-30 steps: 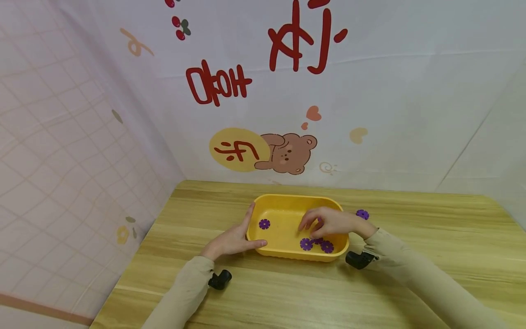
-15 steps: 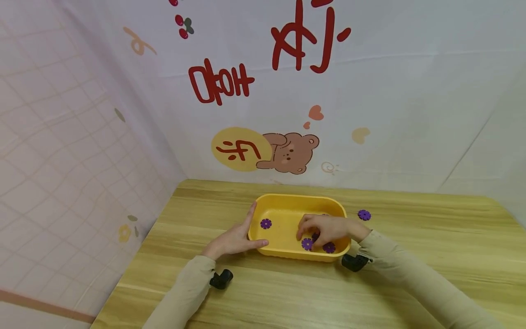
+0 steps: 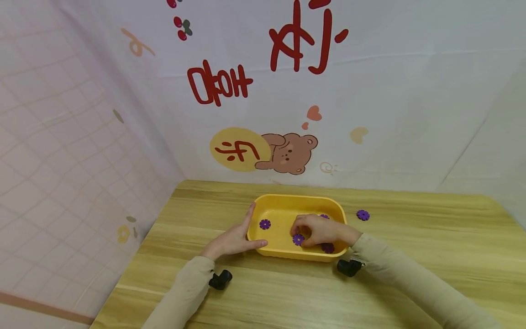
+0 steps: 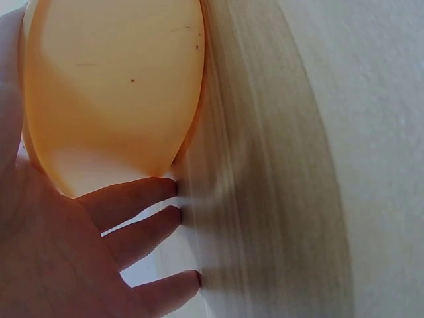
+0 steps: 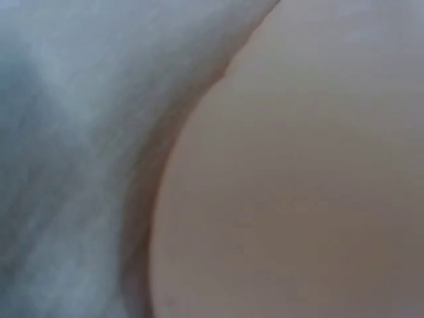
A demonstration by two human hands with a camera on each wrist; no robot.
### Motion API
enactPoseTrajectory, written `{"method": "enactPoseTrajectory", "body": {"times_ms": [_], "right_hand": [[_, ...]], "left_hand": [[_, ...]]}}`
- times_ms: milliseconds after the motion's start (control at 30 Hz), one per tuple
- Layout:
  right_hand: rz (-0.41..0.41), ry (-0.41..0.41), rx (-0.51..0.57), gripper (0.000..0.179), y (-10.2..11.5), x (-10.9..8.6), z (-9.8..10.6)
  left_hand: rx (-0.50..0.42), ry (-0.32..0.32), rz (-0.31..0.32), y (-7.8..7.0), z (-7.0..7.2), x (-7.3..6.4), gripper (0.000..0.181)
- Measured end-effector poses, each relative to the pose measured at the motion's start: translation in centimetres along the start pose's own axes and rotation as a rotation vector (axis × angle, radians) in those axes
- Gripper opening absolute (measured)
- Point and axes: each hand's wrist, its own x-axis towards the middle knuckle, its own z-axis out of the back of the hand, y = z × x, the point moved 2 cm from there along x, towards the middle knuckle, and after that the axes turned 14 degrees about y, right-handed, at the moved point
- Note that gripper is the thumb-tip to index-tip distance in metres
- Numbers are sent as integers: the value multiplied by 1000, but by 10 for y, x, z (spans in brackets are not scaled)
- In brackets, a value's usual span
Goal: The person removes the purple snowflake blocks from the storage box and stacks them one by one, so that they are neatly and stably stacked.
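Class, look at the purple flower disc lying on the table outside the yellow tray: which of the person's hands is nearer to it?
The right hand. It is inside the yellow tray, left of the disc on the table. The left hand rests against the tray's far left end.

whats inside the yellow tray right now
Inside the yellow tray: purple flower pieces, one at the left, one at the right hand fingertips, another by its wrist. The hand may hide more.

place: staged tabletop booth | evidence: cartoon bear backdrop (image 3: pixel 287 153), wooden table (image 3: pixel 411 256)
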Motion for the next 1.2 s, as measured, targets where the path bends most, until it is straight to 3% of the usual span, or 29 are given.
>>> {"method": "enactPoseTrajectory", "body": {"times_ms": [233, 567, 933, 1200], "right_hand": [[-6, -21, -46, 28, -1, 1, -2], [33, 15, -108, 33, 0, 1, -4], [1, 17, -128, 29, 7, 6, -3], [124, -73, -33, 25, 9, 2, -1]], "left_hand": [[0, 0, 5, 1, -2, 2, 113], [3, 3, 9, 0, -3, 4, 112], [-14, -4, 6, 0, -1, 2, 112], [-19, -6, -2, -1, -2, 1, 112]]}}
